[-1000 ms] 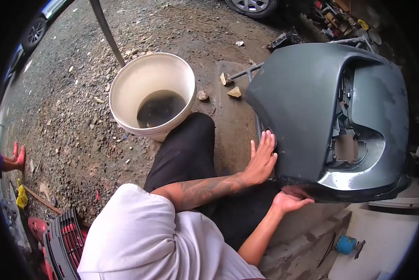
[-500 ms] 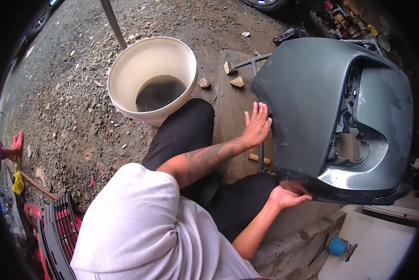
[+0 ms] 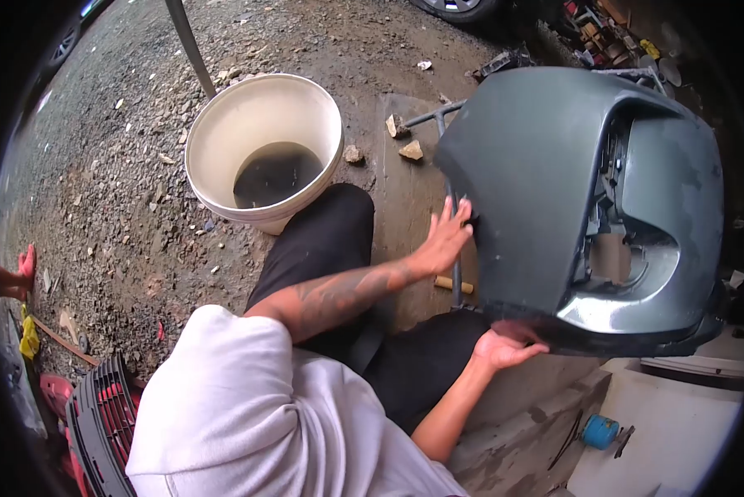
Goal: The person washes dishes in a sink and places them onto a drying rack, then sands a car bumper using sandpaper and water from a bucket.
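A dark grey-green car bumper (image 3: 529, 166) is propped on a metal stand (image 3: 440, 116) in front of me. My left hand (image 3: 445, 242) is at its near side edge, fingers spread; whether the fingertips touch the panel I cannot tell. Under the bumper's lower corner is my right hand (image 3: 500, 348), palm up and thumb out, its other fingers partly hidden as it grips the edge. The surface looks wet in places, with a shiny strip below the opening.
A white bucket (image 3: 210, 124) with dark water stands by my knee. Stones (image 3: 411, 150) and a yellowish cylinder (image 3: 455, 284) lie near the stand. A black grille (image 3: 98, 410) is at lower left, a blue canister (image 3: 600, 431) at lower right. Another person's foot (image 3: 27, 261) shows far left.
My left hand has drawn slightly back and down along the bumper's edge, its fingers more spread. My right hand keeps its place under the corner. The whole view has shifted slightly.
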{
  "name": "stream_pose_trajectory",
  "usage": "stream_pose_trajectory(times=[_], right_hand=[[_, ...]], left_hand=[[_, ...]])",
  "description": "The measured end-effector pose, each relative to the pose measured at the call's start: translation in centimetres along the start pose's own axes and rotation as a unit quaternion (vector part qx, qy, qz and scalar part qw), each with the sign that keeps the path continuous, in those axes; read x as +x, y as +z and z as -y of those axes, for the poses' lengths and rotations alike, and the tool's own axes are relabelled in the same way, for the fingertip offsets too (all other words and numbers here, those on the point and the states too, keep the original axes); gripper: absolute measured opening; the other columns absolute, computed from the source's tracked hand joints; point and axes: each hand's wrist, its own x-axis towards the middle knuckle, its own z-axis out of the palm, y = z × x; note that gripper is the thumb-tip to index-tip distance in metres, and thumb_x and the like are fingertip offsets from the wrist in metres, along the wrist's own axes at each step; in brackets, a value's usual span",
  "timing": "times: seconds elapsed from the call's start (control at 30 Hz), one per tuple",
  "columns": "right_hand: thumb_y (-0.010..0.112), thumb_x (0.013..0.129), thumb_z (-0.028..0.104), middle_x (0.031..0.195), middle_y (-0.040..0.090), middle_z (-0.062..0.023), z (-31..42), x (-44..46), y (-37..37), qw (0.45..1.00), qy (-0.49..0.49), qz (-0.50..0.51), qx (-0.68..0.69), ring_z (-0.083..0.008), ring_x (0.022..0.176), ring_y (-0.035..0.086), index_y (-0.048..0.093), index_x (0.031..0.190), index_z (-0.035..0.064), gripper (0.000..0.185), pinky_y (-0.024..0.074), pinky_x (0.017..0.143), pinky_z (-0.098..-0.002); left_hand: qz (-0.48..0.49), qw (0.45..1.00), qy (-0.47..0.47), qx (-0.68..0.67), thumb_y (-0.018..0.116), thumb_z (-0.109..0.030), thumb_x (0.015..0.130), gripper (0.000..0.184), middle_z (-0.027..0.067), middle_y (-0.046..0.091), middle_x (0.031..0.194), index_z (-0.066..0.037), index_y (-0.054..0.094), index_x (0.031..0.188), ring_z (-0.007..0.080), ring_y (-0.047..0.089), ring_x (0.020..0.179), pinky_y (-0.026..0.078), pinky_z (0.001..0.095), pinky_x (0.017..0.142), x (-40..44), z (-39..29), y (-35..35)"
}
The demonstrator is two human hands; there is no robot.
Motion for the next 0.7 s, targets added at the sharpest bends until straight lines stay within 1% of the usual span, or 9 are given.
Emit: stream_pose_trajectory(times=[0.1,0.17,0.27,0.33,0.4,0.47,0.57,0.63,0.7], right_hand=[[0.055,0.08,0.066,0.121,0.053,-0.0023,0.4,-0.4,0.2,1.0,0.004,0.004,-0.016,-0.0174,0.116,0.045,0.056,0.113,0.0161,0.06,0.0318,0.103,-0.0348],[0.055,0.082,0.064,0.117,0.055,-0.0001,0.3,-0.3,0.8,0.999,0.003,-0.037,0.008,-0.0158,0.111,0.047,0.057,0.106,0.0189,0.051,0.0344,0.098,-0.0314],[0.055,0.084,0.062,0.115,0.056,0.0005,0.1,0.0,0.8,1.0,-0.003,-0.02,0.004,-0.0148,0.109,0.048,0.058,0.105,0.021,0.046,0.0351,0.097,-0.0297],[0.054,0.084,0.062,0.124,0.051,-0.0007,-0.1,0.7,-1.9,0.999,0.032,0.028,0.023,-0.015,0.117,0.043,0.057,0.111,0.0203,0.05,0.0306,0.103,-0.0326],[0.055,0.083,0.062,0.126,0.05,-0.0012,0.3,0.1,-0.3,1.0,0.012,0.015,0.005,-0.0155,0.12,0.041,0.057,0.112,0.021,0.051,0.0283,0.105,-0.0335],[0.055,0.083,0.062,0.128,0.049,-0.0013,0.6,0.1,0.1,1.0,0.007,0.016,0.009,-0.0159,0.121,0.04,0.057,0.113,0.0213,0.051,0.0273,0.106,-0.034],[0.056,0.082,0.062,0.131,0.047,-0.0016,0.2,-0.1,0.8,0.999,0.012,0.022,0.021,-0.0166,0.123,0.039,0.056,0.116,0.021,0.053,0.0253,0.108,-0.0349],[0.056,0.083,0.061,0.135,0.044,-0.0019,-0.1,0.3,-0.1,1.0,0.0,-0.013,0.026,-0.0172,0.126,0.037,0.053,0.12,0.0182,0.057,0.0236,0.109,-0.0358],[0.056,0.083,0.062,0.135,0.044,-0.0018,0.2,0.0,-0.4,1.0,0.001,0.001,0.014,-0.017,0.126,0.037,0.053,0.121,0.0175,0.058,0.0237,0.109,-0.0357]], left_hand=[[-0.047,0.995,-0.084,-0.029,0.03,-0.034,0.097,0.064,0.0127,-0.003,0.156,-0.007,0.002,0.148,0.0333,-0.008,0.142,0.001,0.0575,0.111,3.7,-0.1,-1.6],[-0.046,0.995,-0.073,-0.042,0.032,-0.032,0.096,0.067,0.0152,-0.002,0.155,-0.005,0.0,0.148,0.034,-0.006,0.142,0.003,0.0588,0.11,2.5,-1.0,0.4],[0.005,0.996,-0.061,-0.06,0.037,-0.031,0.093,0.071,0.0182,-0.003,0.154,-0.003,-0.001,0.147,0.0353,-0.004,0.143,0.008,0.0606,0.109,-0.2,-2.6,1.4],[-0.056,0.994,-0.09,-0.002,0.038,-0.031,0.093,0.072,0.0176,-0.003,0.155,-0.003,-0.001,0.147,0.0353,-0.004,0.143,0.007,0.0601,0.11,2.7,-1.4,0.9],[-0.1,0.987,-0.11,-0.068,0.036,-0.032,0.093,0.07,0.0166,-0.001,0.155,-0.003,0.002,0.147,0.0365,-0.004,0.142,0.006,0.0601,0.109,5.2,0.0,-0.8],[-0.144,0.974,-0.111,-0.136,0.034,-0.032,0.094,0.069,0.0156,-0.003,0.155,-0.005,0.001,0.148,0.0358,-0.005,0.142,0.005,0.0617,0.108,4.9,-0.1,1.0],[-0.037,0.988,-0.089,-0.118,0.03,-0.032,0.095,0.066,0.0157,-0.002,0.155,-0.007,0.001,0.148,0.0374,-0.006,0.142,0.003,0.0636,0.107,0.1,-2.8,2.0],[-0.068,0.988,-0.097,-0.099,0.03,-0.031,0.095,0.065,0.0156,-0.001,0.155,-0.007,0.002,0.148,0.0377,-0.006,0.142,0.002,0.0637,0.107,2.1,-1.5,1.4],[-0.125,0.98,-0.129,-0.09,0.03,-0.031,0.095,0.064,0.0152,0.002,0.155,-0.006,0.003,0.148,0.0366,-0.005,0.142,0.0,0.063,0.108,5.2,-0.1,0.0]])
